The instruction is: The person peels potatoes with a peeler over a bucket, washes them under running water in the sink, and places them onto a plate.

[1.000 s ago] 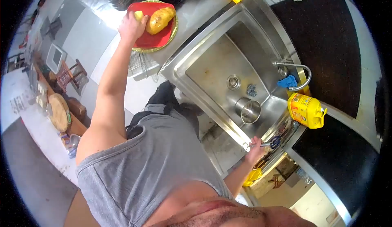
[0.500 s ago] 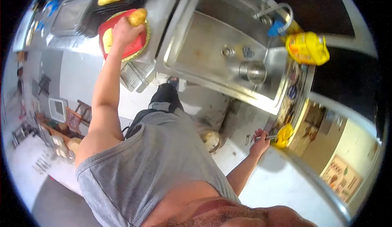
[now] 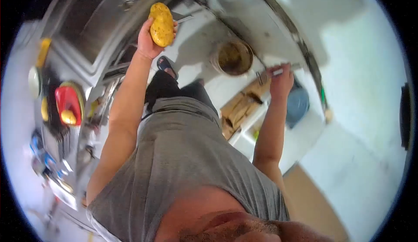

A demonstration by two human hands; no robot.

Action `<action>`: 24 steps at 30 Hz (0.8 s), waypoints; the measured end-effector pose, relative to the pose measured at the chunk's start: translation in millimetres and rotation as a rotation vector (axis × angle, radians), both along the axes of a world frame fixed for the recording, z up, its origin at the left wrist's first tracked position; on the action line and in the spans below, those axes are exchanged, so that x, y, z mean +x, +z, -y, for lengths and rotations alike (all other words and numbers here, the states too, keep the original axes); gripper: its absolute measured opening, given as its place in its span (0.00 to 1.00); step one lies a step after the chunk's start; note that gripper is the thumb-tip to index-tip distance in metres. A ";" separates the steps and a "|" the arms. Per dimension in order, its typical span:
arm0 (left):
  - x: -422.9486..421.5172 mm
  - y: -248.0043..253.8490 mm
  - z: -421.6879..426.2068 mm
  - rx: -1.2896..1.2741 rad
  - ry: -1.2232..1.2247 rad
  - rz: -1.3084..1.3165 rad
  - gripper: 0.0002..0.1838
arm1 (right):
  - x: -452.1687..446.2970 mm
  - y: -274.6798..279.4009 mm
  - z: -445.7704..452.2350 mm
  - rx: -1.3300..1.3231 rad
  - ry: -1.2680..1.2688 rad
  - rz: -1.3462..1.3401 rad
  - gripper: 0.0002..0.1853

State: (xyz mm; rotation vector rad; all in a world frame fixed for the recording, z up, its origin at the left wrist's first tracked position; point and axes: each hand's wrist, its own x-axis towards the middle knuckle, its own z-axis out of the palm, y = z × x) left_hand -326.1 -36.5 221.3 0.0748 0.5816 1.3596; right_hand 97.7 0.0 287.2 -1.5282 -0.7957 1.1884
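Note:
My left hand [image 3: 150, 42] is raised palm up near the front edge of the sink, its fingers wrapped round a large yellow-skinned potato [image 3: 162, 25]. Out to the right, my right hand [image 3: 281, 80] is closed on a metal peeler [image 3: 277, 72]; its looped head sticks out on the left and its handle on the right. A red tray [image 3: 64, 97] on the counter at far left holds another potato [image 3: 68, 117]. Beside it, a peeled-looking yellow piece [image 3: 44, 108] lies on a black surface.
The steel sink [image 3: 89, 74] is at upper left. Ahead of my feet stands a round bucket [image 3: 214, 59] with brown contents. A brown cardboard box [image 3: 244, 105] and a blue-grey tub [image 3: 298, 105] sit below my right arm. Stacked clear containers [image 3: 63, 144] are on the left counter.
My left hand has lifted a potato off the red tray and carried it right. My view has turned rightward, away from the sink, towards the bucket. My right hand still grips the peeler.

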 end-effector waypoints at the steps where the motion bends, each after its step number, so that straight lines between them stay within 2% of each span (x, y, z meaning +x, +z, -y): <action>1: 32.7 -3.9 -9.2 -0.052 -0.075 0.022 0.33 | 15.0 12.5 7.5 -0.018 -0.079 -0.079 0.16; 3: 83.4 -12.9 -20.8 -0.121 -0.213 -0.021 0.32 | 41.2 12.8 22.3 0.009 -0.129 0.013 0.19; 4: 108.7 -16.4 -25.7 -0.139 -0.282 -0.084 0.31 | 54.0 5.0 24.0 -0.004 -0.197 -0.052 0.21; 7: 170.9 -37.2 -42.4 -0.215 -0.428 -0.020 0.32 | 81.9 -5.9 34.0 -0.045 -0.285 0.011 0.25; 10: 214.3 -55.8 -50.8 -0.238 -0.561 -0.017 0.32 | 82.9 -13.2 38.1 -0.077 -0.469 -0.056 0.25; 11: 227.7 -65.7 -53.2 -0.239 -0.590 0.001 0.32 | 76.6 -7.1 37.3 -0.114 -0.484 -0.153 0.24; 14: 255.4 -72.2 -56.8 -0.271 -0.678 0.054 0.32 | 58.4 -20.1 19.1 -0.126 -0.526 -0.165 0.20; 20: 287.7 -91.0 -67.6 -0.340 -0.723 -0.029 0.30 | 15.8 -81.3 -36.7 -0.153 -0.394 -0.243 0.19; 24: 301.5 -117.7 -72.5 -0.341 -0.665 0.064 0.30 | 8.1 -129.2 -61.5 -0.107 -0.289 -0.165 0.19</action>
